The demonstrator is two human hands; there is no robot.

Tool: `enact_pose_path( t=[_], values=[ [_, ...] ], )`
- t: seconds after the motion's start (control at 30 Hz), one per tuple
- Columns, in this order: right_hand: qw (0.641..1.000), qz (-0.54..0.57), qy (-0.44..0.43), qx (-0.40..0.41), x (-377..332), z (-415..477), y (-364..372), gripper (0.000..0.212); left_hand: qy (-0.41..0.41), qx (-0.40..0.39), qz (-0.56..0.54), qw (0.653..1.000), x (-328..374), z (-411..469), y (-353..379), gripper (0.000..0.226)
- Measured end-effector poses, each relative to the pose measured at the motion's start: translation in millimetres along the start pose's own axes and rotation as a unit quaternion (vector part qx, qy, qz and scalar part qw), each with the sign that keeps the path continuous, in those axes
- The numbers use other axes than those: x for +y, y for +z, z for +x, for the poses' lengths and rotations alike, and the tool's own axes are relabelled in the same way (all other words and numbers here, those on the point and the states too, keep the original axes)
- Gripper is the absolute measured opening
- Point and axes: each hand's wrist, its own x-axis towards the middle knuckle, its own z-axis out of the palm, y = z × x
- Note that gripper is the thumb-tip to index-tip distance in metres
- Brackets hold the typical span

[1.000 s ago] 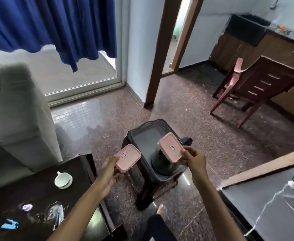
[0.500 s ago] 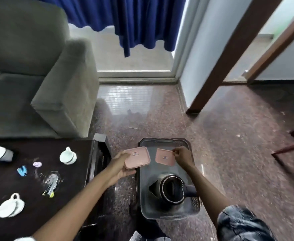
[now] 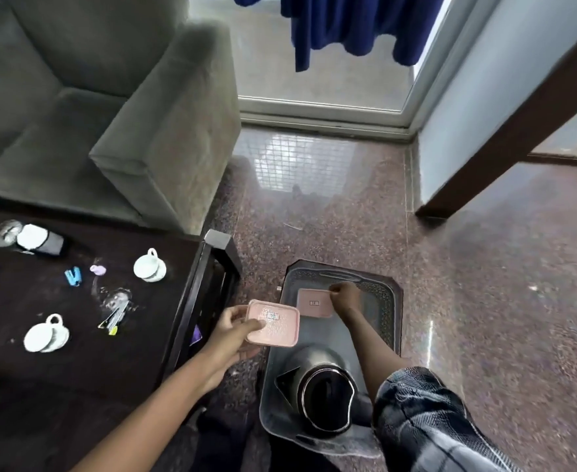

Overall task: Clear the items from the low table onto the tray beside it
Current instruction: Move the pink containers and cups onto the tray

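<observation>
A grey tray [image 3: 387, 303] rests on a stool beside the dark low table [image 3: 76, 362]. My right hand [image 3: 346, 296] grips the far edge of a pink box [image 3: 312, 303] that lies flat on the tray floor. My left hand [image 3: 236, 330] holds a second pink box [image 3: 275, 327] just above the tray's left rim. A black kettle [image 3: 324, 396] stands on the near half of the tray. On the table lie two white cup-and-saucer sets [image 3: 150, 265] [image 3: 46, 335], a blue clip [image 3: 73, 275], a lilac piece [image 3: 98, 269] and several pens [image 3: 113, 318].
A grey armchair [image 3: 117, 107] stands behind the table. A white-and-black item [image 3: 38, 240] lies at the table's far left. Blue curtain [image 3: 352, 25] hangs over the glass door, and a brown door frame [image 3: 505, 131] rises at right. Speckled floor surrounds the stool.
My view has tilted down over the tray. My right hand lowered its pink box from mid-air onto the tray floor. My left hand carried its box closer to the tray's left rim.
</observation>
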Motion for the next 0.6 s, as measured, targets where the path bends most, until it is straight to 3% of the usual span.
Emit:
enact_pose_path(
  t=[0.2, 0.47, 0.6],
  values=[
    [0.994, 0.093, 0.045, 0.029, 0.9, 23.8, 12.9, 0.018, -0.015, 0.025, -0.050, 0.998, -13.2, -5.6, -1.9, 0.025],
    [0.968, 0.199, 0.119, 0.099, -3.3, 28.7, 21.6, 0.010, -0.005, 0.028, -0.032, 0.999, -9.4, -3.7, -0.5, 0.027],
    [0.942, 0.285, 0.146, 0.101, 10.7, 39.1, 26.4, 0.024, -0.004, 0.020, -0.027, 0.999, -7.7, -2.1, 3.9, 0.030]
  ],
)
